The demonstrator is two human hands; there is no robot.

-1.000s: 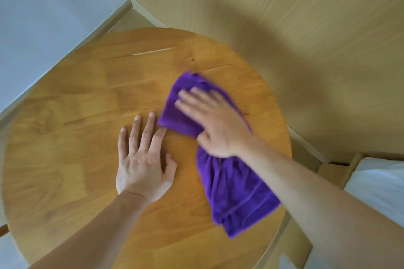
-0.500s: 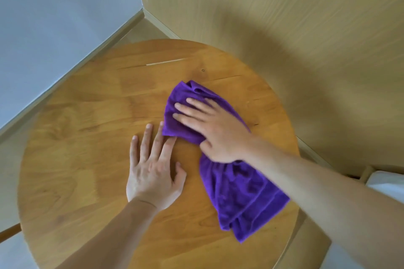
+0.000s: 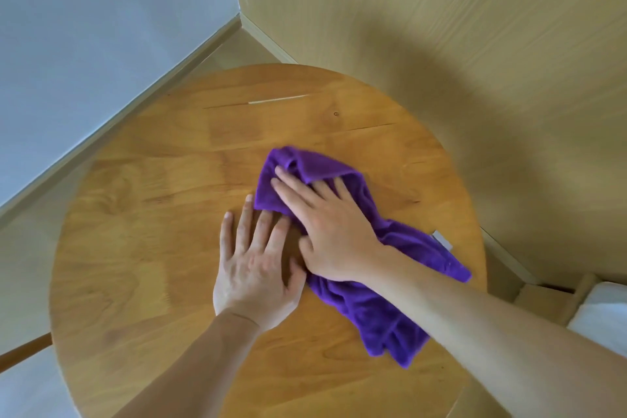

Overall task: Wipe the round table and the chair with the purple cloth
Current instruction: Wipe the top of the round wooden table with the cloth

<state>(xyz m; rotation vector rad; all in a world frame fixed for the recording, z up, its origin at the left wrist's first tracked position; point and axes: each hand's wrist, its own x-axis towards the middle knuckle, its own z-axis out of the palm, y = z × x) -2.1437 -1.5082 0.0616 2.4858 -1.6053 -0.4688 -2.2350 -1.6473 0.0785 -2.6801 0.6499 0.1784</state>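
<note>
The round wooden table (image 3: 142, 248) fills the middle of the head view. A rumpled purple cloth (image 3: 390, 309) lies on its right half, with a small grey tag near the table's right edge. My right hand (image 3: 325, 231) presses flat on the cloth's upper part, fingers straight and spread; a fold of cloth covers the tips of two fingers. My left hand (image 3: 254, 265) rests flat on the bare wood just left of the cloth, fingers straight, its thumb side touching my right hand. No chair is clearly in view.
The table stands in a corner: a pale blue wall (image 3: 84, 44) on the left and a wood-panelled wall (image 3: 441, 27) behind and to the right. Something white (image 3: 604, 319) lies low at the right edge. A brown wooden bar (image 3: 23, 348) shows at the lower left.
My right hand has slid the cloth slightly, and its lower end now fans out toward the right edge, showing the tag. My left hand stays flat, now touching the right hand.
</note>
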